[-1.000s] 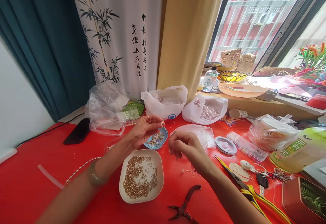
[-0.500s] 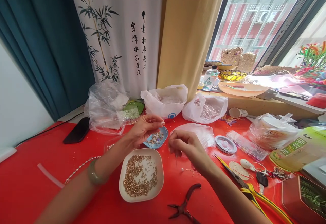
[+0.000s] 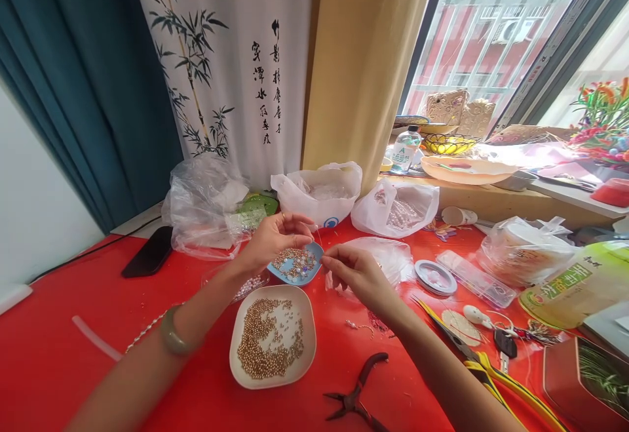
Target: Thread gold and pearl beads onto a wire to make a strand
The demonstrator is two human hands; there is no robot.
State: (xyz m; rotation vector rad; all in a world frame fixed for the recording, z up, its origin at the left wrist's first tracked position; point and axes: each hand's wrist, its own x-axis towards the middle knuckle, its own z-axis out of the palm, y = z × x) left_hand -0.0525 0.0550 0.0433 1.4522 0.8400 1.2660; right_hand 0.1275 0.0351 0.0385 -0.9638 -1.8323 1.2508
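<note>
Over the blue dish (image 3: 297, 280) of mixed beads, my left hand (image 3: 276, 240) is closed in a pinch at one end of a thin clear thread (image 3: 319, 238). A tiny pale bit shows at its fingertips, too small to name. The thread runs down to my right hand (image 3: 354, 273), whose thumb and forefinger pinch it just right of the dish. Below my hands lies a white tray (image 3: 308, 373) of small gold beads (image 3: 263, 347). A clear container of pale pink beads (image 3: 251, 284) is partly hidden behind my left wrist.
Dark pliers (image 3: 350, 402) lie right of the tray, with yellow-handled pliers (image 3: 484, 373) under my right forearm. A short beaded piece (image 3: 361, 327) rests between. Plastic bags (image 3: 319, 196) line the back; a phone (image 3: 148, 252) lies left. A clear plastic case (image 3: 476, 280) sits right.
My right hand has risen and turned, its fingertips now nearer the blue dish. My left hand has shifted slightly left and up, showing more of the dish and the pink beads.
</note>
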